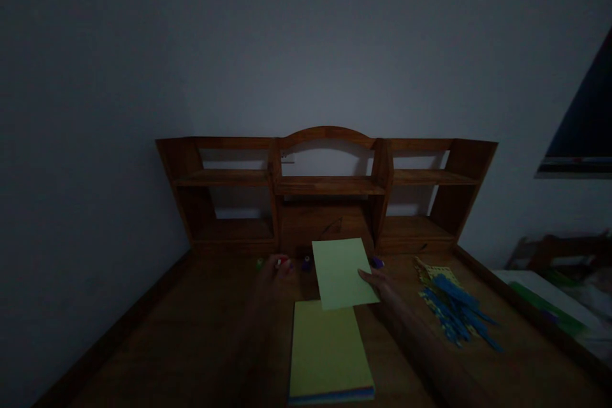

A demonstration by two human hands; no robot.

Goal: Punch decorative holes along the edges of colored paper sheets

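My right hand (377,282) is closed on a pale green sheet of paper (342,273), its thumb lying on top near the right edge. The sheet is held up and its lower edge overlaps the far end of a paper stack (331,354). Yellow tops this stack, with blue and other colours along its front edge. At the back of the desk, my left hand (271,269) has its fingers closed around a small red object (284,261) with a whitish end; the dim light blurs its kind. Beside it stand a small dark purple item (306,263) and a green one (259,263).
A wooden shelf unit (329,186) runs along the back of the desk (191,344). Another small purple item (377,262) lies right of the sheet. Blue strips (456,309) lie over a yellow perforated piece (444,273) on the right. Raised wooden edges border both sides.
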